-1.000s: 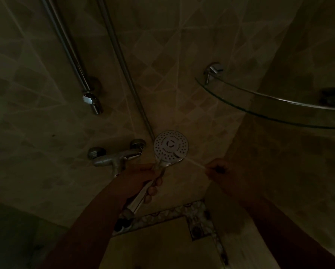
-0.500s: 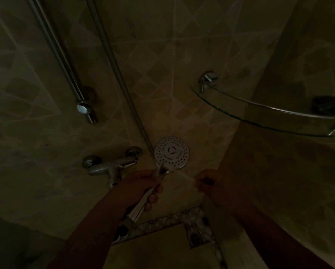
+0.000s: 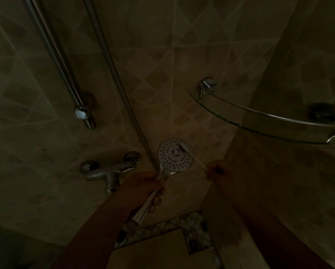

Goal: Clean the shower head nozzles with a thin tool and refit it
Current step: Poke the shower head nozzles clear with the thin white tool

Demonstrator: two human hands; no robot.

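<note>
The fingers (image 3: 156, 200) of the left hand (image 3: 143, 188) are wrapped tight around the chrome handle of the round white-faced hand shower head (image 3: 175, 154), gripping it just below the neck so the dotted nozzle face tilts up toward the camera. The fingers of the right hand (image 3: 220, 171) are pinched together on the outer end of a thin pale stick-like tool (image 3: 193, 157), which runs up and to the left across the shower head's right rim; its far tip rests on the nozzle face a little right of the centre ring, where a small dark mark shows. The two hands are near each other, with the shower head between them and slightly above. From the bottom of the handle a ribbed metal hose connector (image 3: 130, 223) leads down, and the grey metal hose (image 3: 112, 65) climbs past the head's left side up the wall. Left of the left hand, a chrome wall mixer tap (image 3: 108, 170) juts from the beige diamond-patterned tiled wall (image 3: 162, 55). Higher left hangs a chrome slide rail (image 3: 61, 61) ending in a round bracket. To the upper right, a curved glass corner shelf (image 3: 269, 123) sits on chrome mounts. Light is very dim.
</note>
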